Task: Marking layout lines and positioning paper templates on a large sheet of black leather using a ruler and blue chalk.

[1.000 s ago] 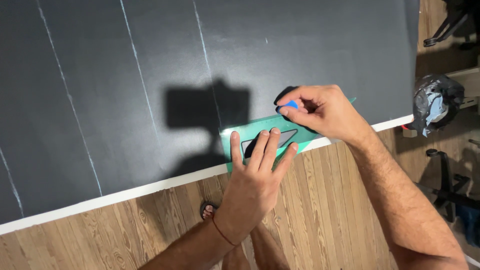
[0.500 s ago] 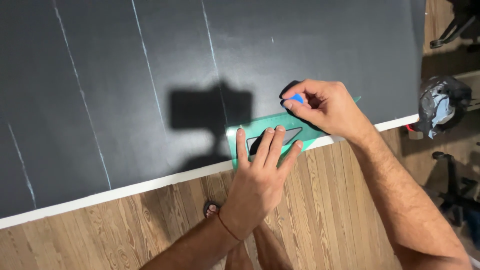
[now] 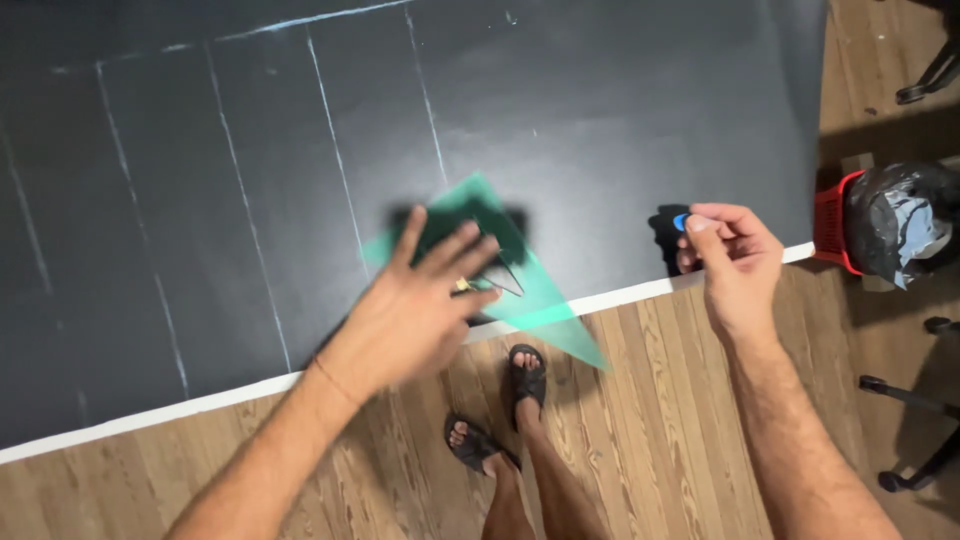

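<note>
Since a moment ago the green set square (image 3: 500, 262) has left its place flat along the white near edge of the black sheet (image 3: 600, 120); it is now swung round, one corner up on the black surface and its long point hanging out past the white edge over the wooden floor (image 3: 650, 430). The left hand (image 3: 425, 300) has gone with it, and the right hand (image 3: 728, 258) has pulled away to the right.

The left hand lies spread on the set square with fingers splayed, pressing or sliding it rather than closing round it; the picture is blurred there, so I cannot tell more of its grip. The right hand is clenched on a small blue piece of chalk (image 3: 680, 221), pinched between thumb and fingertips, hovering just over the near edge of the sheet, well apart from the set square.

Several white chalk lines (image 3: 335, 150) already run from the far part of the sheet toward the near edge across its left and middle, and one line runs along the far edge. The right part of the sheet carries no such lines, so by my reckoning the ruling is partly done, with the right stretch left.

The person's sandalled feet (image 3: 500, 410) stand on the floor just off the sheet's near edge. A red basket (image 3: 832, 225) with a black bag sits by the sheet's right edge.
</note>
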